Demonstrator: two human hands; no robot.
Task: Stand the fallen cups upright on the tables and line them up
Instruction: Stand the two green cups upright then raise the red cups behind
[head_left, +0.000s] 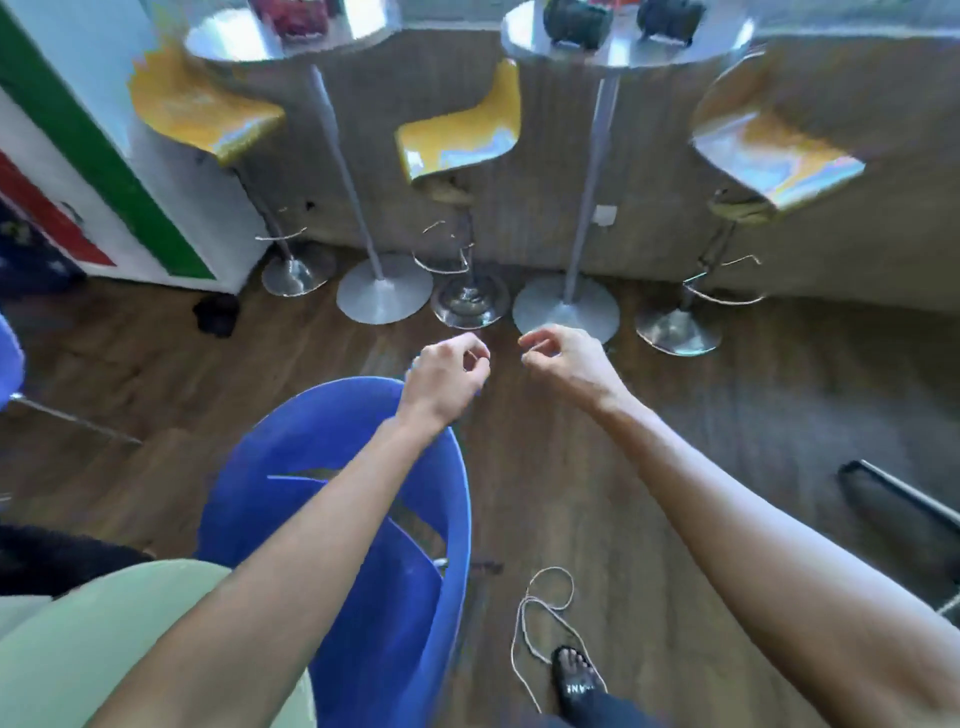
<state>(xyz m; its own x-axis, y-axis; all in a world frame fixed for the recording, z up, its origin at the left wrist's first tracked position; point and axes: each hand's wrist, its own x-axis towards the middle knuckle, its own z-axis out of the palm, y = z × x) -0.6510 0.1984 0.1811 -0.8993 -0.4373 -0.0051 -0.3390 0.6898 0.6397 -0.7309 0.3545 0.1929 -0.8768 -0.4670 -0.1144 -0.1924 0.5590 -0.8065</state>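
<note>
Two round silver bar tables stand at the far wall. The left table (234, 44) carries a blurred red cup (304, 18), cut off by the frame's top. Two dark green cups (576, 23) (670, 18) lie on the right table (623, 52). My left hand (447, 371) and my right hand (563, 358) hang in mid-air over the wooden floor, well short of the tables. Both have loosely curled fingers and hold nothing.
Three yellow bar stools (462, 135) stand around the tables. A blue plastic chair (363, 519) is close on my left. A cord (545, 613) lies looped on the floor by my foot (574, 680). A green and red painted panel (104, 171) leans at the left.
</note>
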